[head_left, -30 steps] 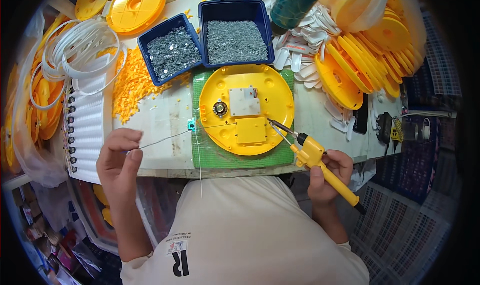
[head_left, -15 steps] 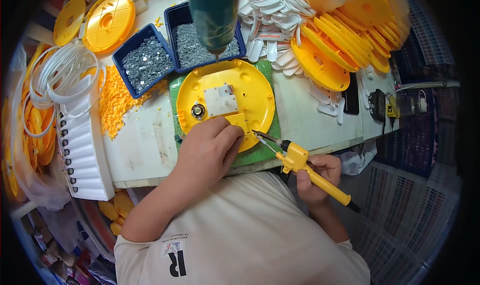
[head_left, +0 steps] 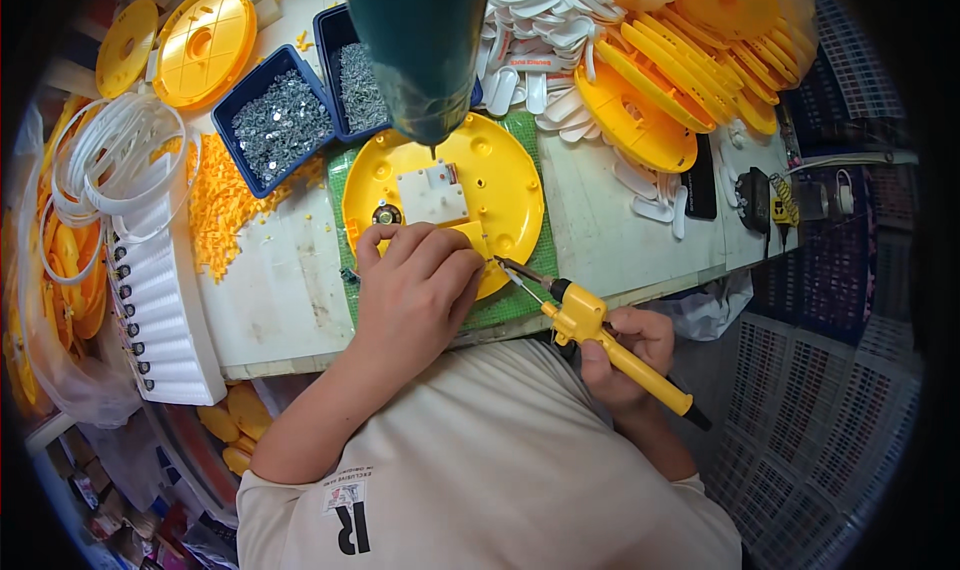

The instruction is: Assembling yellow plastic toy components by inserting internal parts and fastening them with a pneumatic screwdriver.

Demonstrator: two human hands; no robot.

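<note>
The fingers (head_left: 455,260) of the left hand (head_left: 420,295) curl down onto the near edge of the round yellow plastic disc (head_left: 500,185), pressing it flat, it seems, so it cannot shift; whether they pinch anything small beneath I cannot tell. Just right of them the thin metal tip of a yellow soldering iron (head_left: 600,340) slants toward the disc's rim, its smooth handle clenched in the right hand (head_left: 625,355). Beyond the fingers a pale square block (head_left: 432,192) sits on the disc, which rests on a green mat (head_left: 525,295) on the worn white table (head_left: 270,280). Farther out lie two blue trays of grey screws (head_left: 275,125), a loose heap of small orange pieces (head_left: 222,205), and stacked yellow discs (head_left: 690,70).
</note>
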